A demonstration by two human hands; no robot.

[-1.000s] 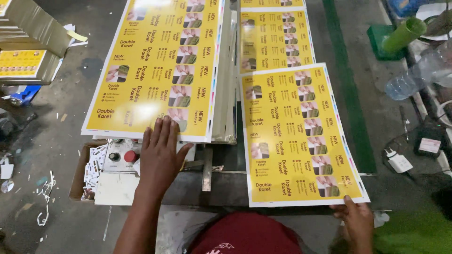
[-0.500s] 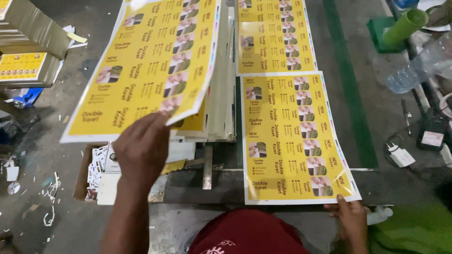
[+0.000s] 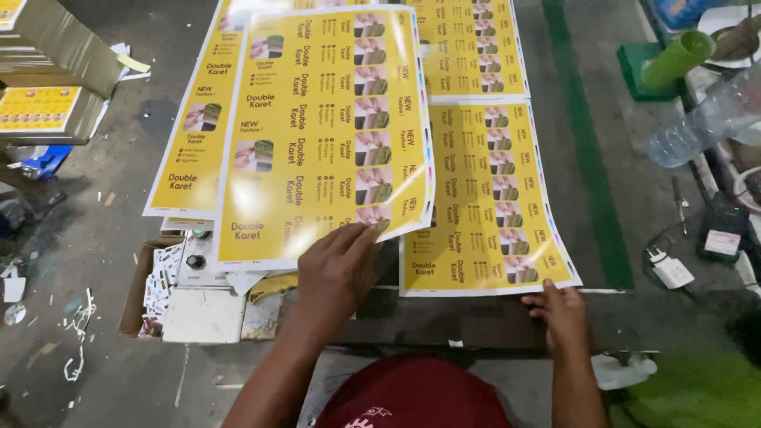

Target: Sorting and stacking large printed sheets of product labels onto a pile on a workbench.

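Now, head view only. The left hand [image 3: 337, 269] grips the near edge of a glossy yellow printed sheet [image 3: 325, 127], fingers curled over the top face, thumb hidden. A second ago this hand lay flat on the left stack [image 3: 190, 150]; half a second ago the sheet was lifted and tilted; it now hangs further right, its right edge overlapping the right-hand sheet [image 3: 483, 198]. Judgement: the sheet is in mid-transfer from the left pile toward the right one.

The right hand [image 3: 564, 313] rests fingers-down on the near edge of the right-hand sheet, spread and pressing, not gripping; it has kept that place across all three frames.

Surroundings: a grey control box [image 3: 194, 261] with round buttons pokes out under the left stack. Far right, a green tube [image 3: 678, 59] and a clear plastic bottle [image 3: 705, 119] lie on the counter [image 3: 634, 206]. More yellow sheets [image 3: 468, 43] lie at the far side.
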